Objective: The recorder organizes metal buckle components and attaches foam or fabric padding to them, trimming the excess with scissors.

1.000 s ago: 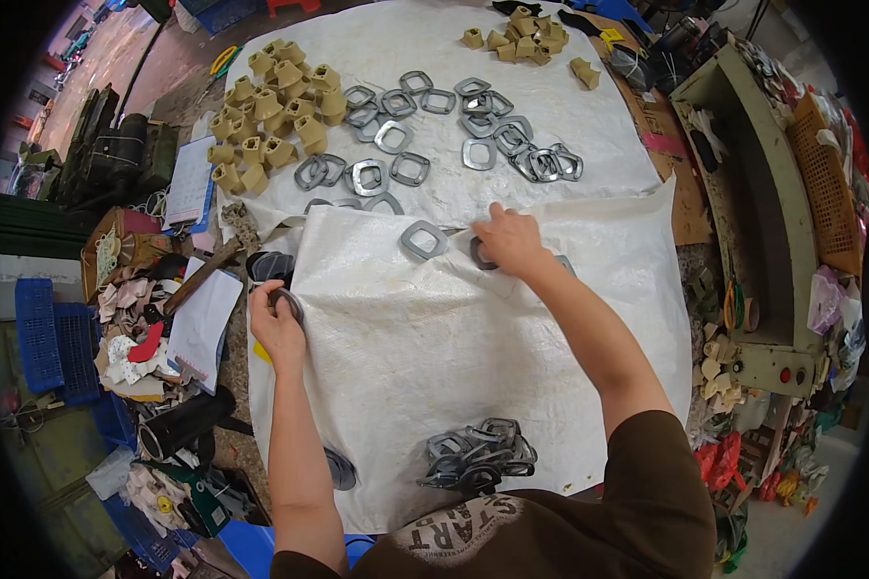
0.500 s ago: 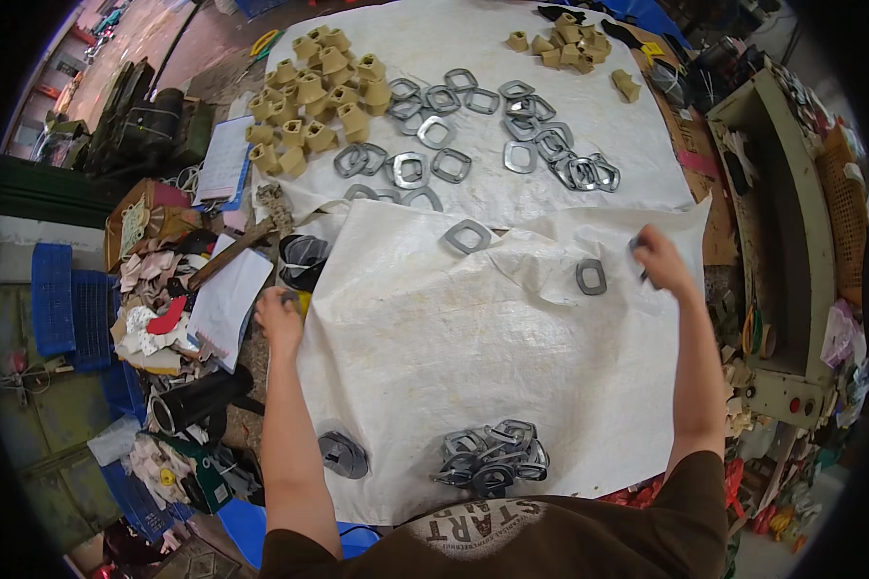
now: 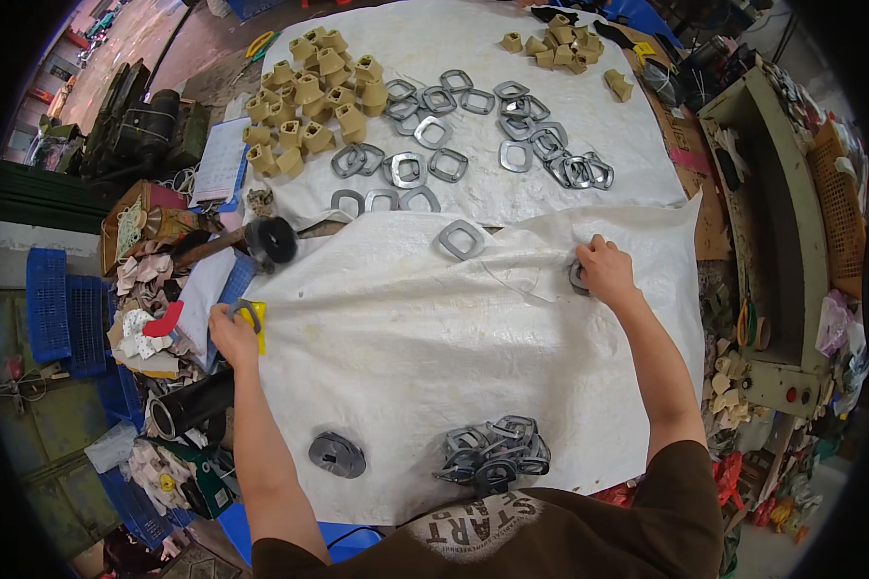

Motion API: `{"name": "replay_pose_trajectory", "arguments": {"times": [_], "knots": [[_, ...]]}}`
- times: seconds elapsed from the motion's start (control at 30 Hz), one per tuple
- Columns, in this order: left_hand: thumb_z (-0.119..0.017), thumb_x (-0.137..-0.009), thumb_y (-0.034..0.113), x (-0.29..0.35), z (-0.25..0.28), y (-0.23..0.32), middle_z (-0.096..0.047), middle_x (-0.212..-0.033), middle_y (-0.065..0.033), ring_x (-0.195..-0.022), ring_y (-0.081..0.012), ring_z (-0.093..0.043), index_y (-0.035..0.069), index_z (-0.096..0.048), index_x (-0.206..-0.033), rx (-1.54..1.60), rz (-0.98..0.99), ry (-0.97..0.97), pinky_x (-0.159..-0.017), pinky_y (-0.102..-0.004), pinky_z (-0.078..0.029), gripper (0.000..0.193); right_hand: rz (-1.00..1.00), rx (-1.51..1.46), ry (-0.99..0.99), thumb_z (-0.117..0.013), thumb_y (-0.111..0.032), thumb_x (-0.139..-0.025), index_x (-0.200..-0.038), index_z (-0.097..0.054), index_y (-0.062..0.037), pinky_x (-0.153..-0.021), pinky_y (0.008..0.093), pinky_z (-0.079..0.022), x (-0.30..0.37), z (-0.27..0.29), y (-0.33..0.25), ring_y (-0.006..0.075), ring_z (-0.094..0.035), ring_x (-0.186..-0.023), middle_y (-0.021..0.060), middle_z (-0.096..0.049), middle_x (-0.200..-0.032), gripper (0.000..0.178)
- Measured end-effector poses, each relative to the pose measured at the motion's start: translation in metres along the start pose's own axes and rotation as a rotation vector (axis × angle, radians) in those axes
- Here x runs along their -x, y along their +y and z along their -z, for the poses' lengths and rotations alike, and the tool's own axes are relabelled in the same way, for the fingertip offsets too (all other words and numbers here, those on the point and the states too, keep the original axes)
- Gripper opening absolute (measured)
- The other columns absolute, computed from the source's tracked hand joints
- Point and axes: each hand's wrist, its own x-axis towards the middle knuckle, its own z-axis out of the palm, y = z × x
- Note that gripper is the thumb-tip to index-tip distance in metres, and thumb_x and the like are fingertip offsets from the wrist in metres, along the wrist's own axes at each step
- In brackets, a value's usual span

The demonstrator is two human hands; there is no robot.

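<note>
A creased white woven sheet (image 3: 406, 338) covers the work surface. At its left edge my left hand (image 3: 233, 338) is closed, and a small grey and yellow thing (image 3: 252, 323) shows at its fingertips; what exactly it grips is not clear. My right hand (image 3: 605, 271) is on the right of the sheet, fingers closed on a grey rounded-square frame (image 3: 577, 278) that they partly cover. Another such frame (image 3: 462, 240) lies between my hands, farther off. Close to my body are a heap of dark grey frames (image 3: 495, 454) and a neat stack of them (image 3: 338, 454).
Tan flared pieces (image 3: 309, 92) and loose grey frames (image 3: 434, 133) spread over the far sheet, with more tan pieces (image 3: 568, 46) at far right. Beyond my left hand is a black roll (image 3: 272, 241). Papers and scraps crowd the left; a metal cabinet (image 3: 772, 241) stands right.
My left hand has moved left and slightly nearer, and the sheet's left edge has shifted left with new folds. My right hand has come left onto the grey frame.
</note>
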Motion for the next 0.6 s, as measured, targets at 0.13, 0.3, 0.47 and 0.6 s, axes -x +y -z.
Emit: {"name": "replay_pose_trajectory", "arguments": {"times": [0.13,0.3,0.47,0.6], "knots": [[-0.051,-0.076,-0.005,-0.002,0.013,-0.029,-0.060,-0.077,-0.0149,-0.062,-0.0277,-0.062,0.002,-0.049,-0.093,0.209,0.232,-0.211,-0.063,-0.0353,-0.048,0.019,-0.039,-0.005,0.071,-0.062,-0.015,-0.068,-0.085,-0.057,-0.0110,-0.062,0.0408,-0.049,-0.011,0.005,0.014,0.0280,-0.060,-0.078,0.0092,-0.056,-0.085,0.017],[-0.042,-0.081,-0.011,0.011,0.032,-0.040,-0.057,-0.078,-0.0097,-0.059,-0.0169,-0.059,0.003,-0.045,-0.097,0.437,0.201,-0.119,-0.060,-0.0282,-0.047,0.022,-0.180,-0.125,0.063,-0.062,-0.018,-0.069,-0.083,-0.055,-0.0085,-0.063,0.0416,-0.048,-0.005,0.011,0.025,0.0300,-0.060,-0.077,0.0092,-0.058,-0.082,0.018],[-0.039,-0.083,-0.011,0.027,0.060,0.061,-0.054,-0.089,-0.0064,-0.075,-0.0111,-0.055,0.004,-0.045,-0.104,0.778,0.001,-0.325,-0.064,-0.0230,-0.046,0.027,-0.043,-0.011,0.129,-0.062,-0.017,-0.069,-0.083,-0.054,-0.0080,-0.063,0.0420,-0.048,-0.012,0.013,0.032,0.0304,-0.059,-0.075,0.0093,-0.058,-0.075,0.019],[-0.040,-0.081,-0.010,0.029,0.034,0.135,-0.059,-0.089,-0.0099,-0.079,-0.0168,-0.058,0.008,-0.049,-0.116,0.795,-0.130,-0.616,-0.071,-0.0276,-0.047,0.040,0.188,0.130,0.038,-0.062,-0.016,-0.067,-0.083,-0.053,-0.0067,-0.060,0.0408,-0.047,-0.026,0.027,0.036,0.0310,-0.060,-0.071,0.0098,-0.061,-0.075,0.021]]}}
